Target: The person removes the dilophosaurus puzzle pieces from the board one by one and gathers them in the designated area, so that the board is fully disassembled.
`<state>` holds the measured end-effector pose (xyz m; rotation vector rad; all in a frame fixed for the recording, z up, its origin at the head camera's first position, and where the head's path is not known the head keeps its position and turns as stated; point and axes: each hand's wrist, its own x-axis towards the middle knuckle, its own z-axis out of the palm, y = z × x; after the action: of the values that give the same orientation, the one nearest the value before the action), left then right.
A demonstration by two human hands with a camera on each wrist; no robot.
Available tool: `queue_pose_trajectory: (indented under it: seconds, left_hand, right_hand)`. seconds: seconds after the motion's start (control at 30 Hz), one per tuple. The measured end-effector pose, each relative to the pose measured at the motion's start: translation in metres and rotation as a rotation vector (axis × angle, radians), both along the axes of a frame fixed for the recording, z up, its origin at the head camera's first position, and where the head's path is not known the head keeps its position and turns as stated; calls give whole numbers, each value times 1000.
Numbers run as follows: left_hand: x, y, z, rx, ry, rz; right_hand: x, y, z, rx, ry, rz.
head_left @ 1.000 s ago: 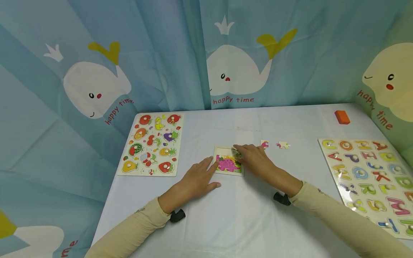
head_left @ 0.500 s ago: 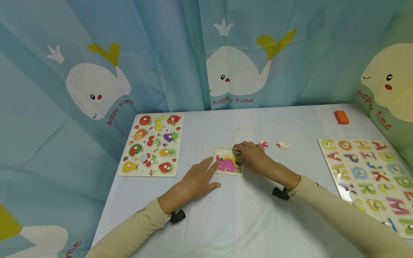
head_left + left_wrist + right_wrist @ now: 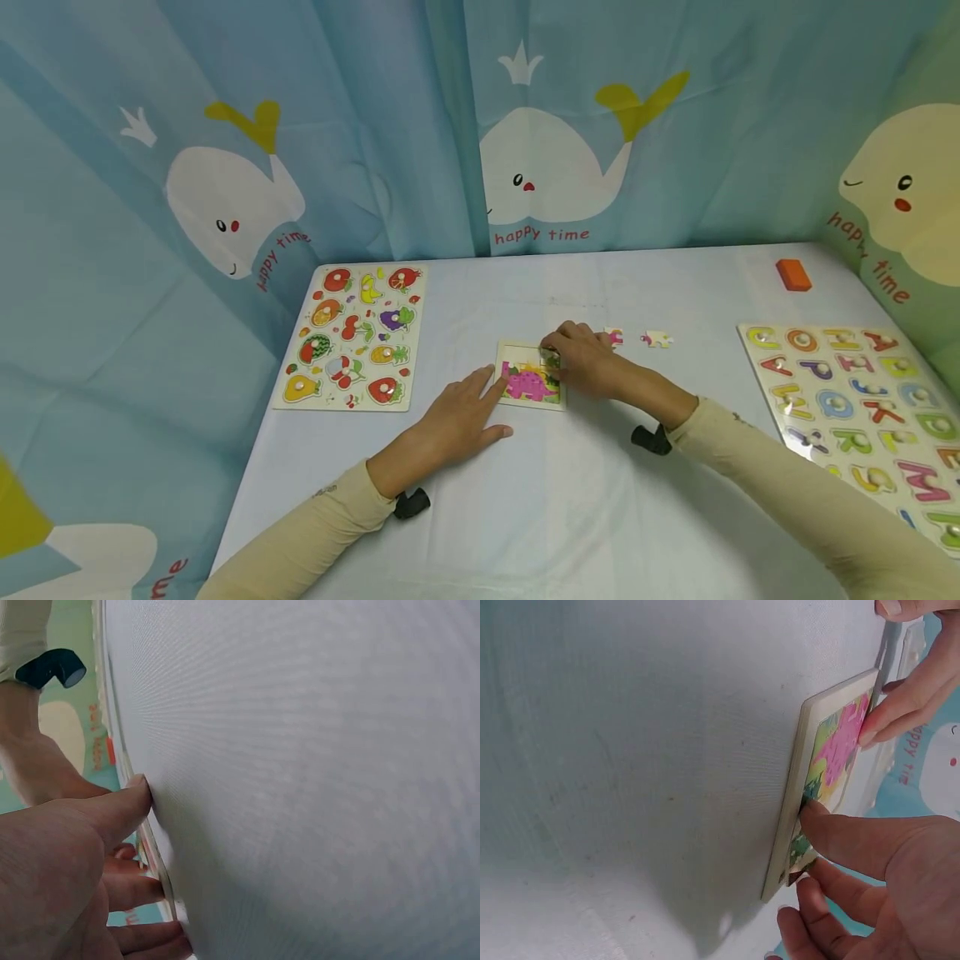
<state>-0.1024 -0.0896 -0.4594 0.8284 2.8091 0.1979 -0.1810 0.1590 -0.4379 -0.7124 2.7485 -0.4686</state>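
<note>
Pinching my prolly light, stiff jigsaw piece (image 3: pixel 799 846) by its edges, right hand (image 3: pixel 587 360); left hand (image 3: pixel 460 417) straight-fingered against the dinosaur tray (image 3: pixel 529 406).

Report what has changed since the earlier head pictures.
The right hand has shifted slightly left and forward at the puzzle board. Nothing was visibly let go. The left hand, puzzle board and two loose pieces stayed put.

Whale-print blue curtains (image 3: pixel 405 158), white-covered table (image 3: pixel 525 508)
</note>
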Motion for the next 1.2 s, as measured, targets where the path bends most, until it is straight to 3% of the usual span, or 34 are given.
queue_pose_trajectory:
  seconds: [0.37,0.67,0.93,1.2]
  left_hand:
    - [0,1,0,7,1,4]
    - [0,2,1,-6,6,8]
    - [0,1,0,-3,19,-1]
    - [0,1,0,9,1,8]
  right_hand:
    - [1,6,-2,-93,32,-11]
    - [-3,16,-6,-328,84,26]
    - [-16,37,15,-370,46,-82]
    - [-29,85,41,-325,-6,-148]
